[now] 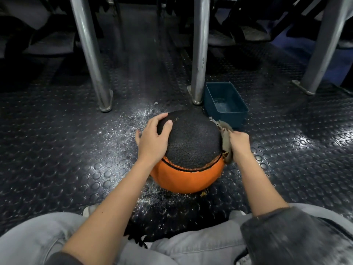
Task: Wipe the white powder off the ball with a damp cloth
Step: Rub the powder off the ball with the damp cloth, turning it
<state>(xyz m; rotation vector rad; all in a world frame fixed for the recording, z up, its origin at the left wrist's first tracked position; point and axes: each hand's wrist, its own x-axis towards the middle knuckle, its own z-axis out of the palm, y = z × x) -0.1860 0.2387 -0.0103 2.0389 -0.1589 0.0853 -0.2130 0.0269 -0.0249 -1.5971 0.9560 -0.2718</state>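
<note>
Studded floor [57, 150] | left hand [152, 138] flat on ball [191, 146] | right hand [239, 142] presses cloth [225, 138]

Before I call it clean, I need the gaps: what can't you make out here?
Head view only:
- Underside and far side of the ball: hidden by its own bulk.
- Patches under the left hand, cloth and right hand: covered.
- Right fingertips: buried in the cloth.

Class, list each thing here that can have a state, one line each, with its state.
ball: on the floor, black panel up
cloth: bunched, pressed against the ball's right side
left hand: spread on the ball's top
right hand: grips the cloth
tub: upright, holds a little water
white powder: scattered on the floor beside the ball
</note>
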